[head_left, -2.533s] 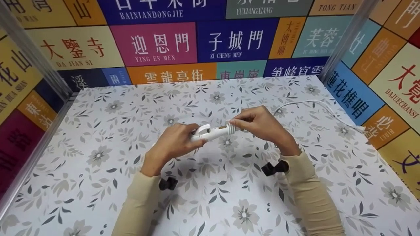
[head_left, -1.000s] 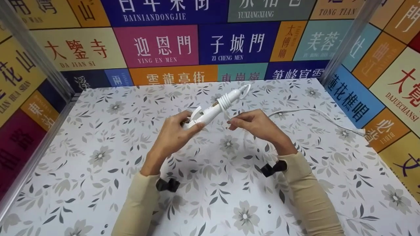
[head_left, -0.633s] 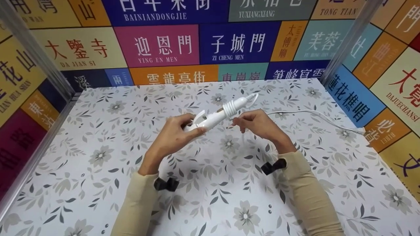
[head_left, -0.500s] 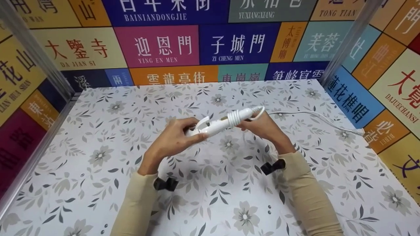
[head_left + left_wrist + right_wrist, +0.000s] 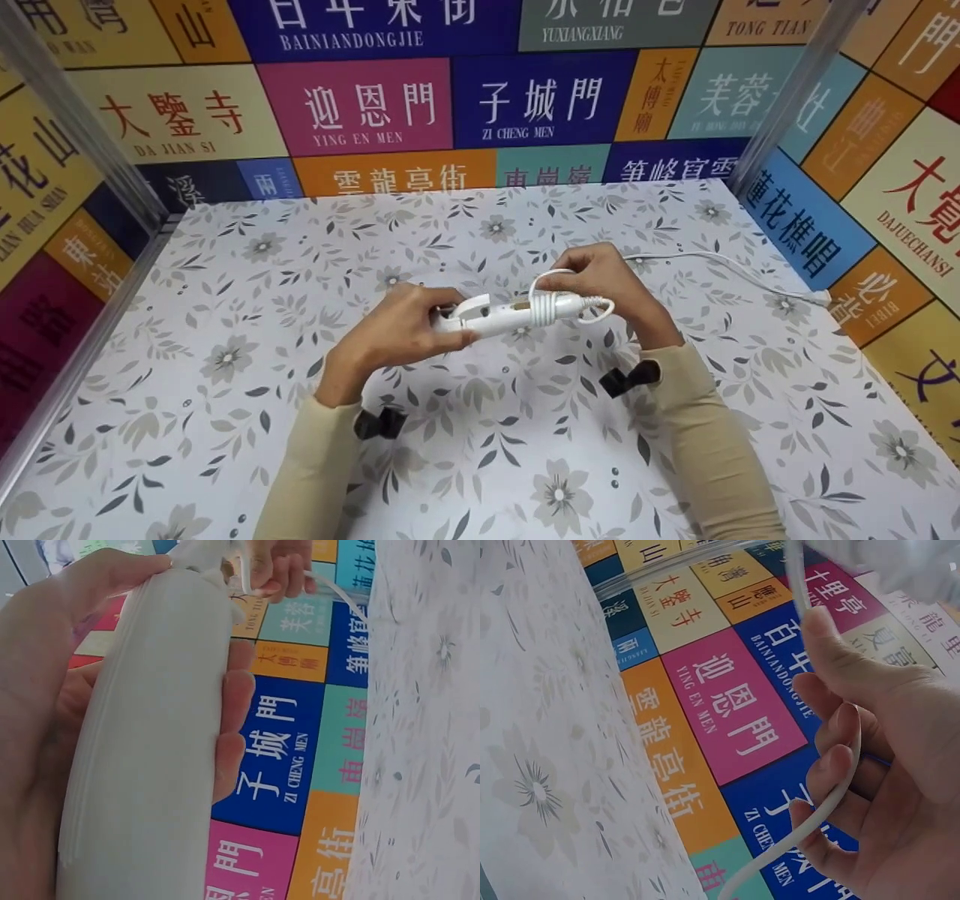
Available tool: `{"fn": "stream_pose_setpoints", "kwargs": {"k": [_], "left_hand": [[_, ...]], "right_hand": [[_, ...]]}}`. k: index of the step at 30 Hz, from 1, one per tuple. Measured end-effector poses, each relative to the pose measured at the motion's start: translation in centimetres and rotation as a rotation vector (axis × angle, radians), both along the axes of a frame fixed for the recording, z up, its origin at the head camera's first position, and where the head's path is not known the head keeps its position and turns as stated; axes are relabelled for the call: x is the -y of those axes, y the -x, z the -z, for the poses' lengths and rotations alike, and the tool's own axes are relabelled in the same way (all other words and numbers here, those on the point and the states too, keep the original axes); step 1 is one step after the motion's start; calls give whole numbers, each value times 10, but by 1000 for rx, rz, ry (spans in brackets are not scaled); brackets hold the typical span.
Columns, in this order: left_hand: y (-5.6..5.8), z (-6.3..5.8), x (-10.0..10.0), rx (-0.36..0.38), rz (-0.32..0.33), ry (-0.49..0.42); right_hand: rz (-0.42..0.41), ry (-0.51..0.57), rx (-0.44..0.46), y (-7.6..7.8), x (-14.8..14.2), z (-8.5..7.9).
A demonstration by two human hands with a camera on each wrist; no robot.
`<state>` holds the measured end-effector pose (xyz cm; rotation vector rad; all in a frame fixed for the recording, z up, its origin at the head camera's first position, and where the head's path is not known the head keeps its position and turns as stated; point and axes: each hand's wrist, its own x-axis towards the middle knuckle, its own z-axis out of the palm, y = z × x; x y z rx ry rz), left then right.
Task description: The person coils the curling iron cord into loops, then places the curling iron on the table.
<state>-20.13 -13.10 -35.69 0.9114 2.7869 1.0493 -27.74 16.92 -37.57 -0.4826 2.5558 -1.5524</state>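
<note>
A white curling iron with a raised lever lies almost level above the table, gripped at its left end by my left hand. Its smooth thick body fills the palm in the left wrist view, the fingers wrapped behind it. Several turns of white cord circle the iron near its right end, where the cord leaves through a ribbed sleeve and loops back. My right hand pinches the cord just above these turns. In the right wrist view, the cord also runs across the curled fingers.
The trailing cord crosses the flower-patterned table to a white plug near the right edge. Panels with coloured signs enclose the back and sides. Black wrist cameras sit at both sleeves.
The iron tilted upward, then swung down to nearly level. My right hand passed from below it to above, carrying the cord over the iron. The left hand keeps its grip.
</note>
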Motion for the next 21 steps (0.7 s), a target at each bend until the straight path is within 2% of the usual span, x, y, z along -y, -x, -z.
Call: {"fn": "stream_pose_setpoints", "kwargs": {"k": [6,12,18,21], "left_hand": [[0,1,-2,19,-1,39],[0,4,-6,-17,-57,130],[2,8,-12,-41,-85,204],[3,10,-15,-62,-126,222]], "right_hand": [[-23,-56,-66,-3,0,-6],[-19,-81,-82,-9,4,-12],[-22,-162,-81,-15,9,-17],[-29,-190,-112,-19,11,-20]]}}
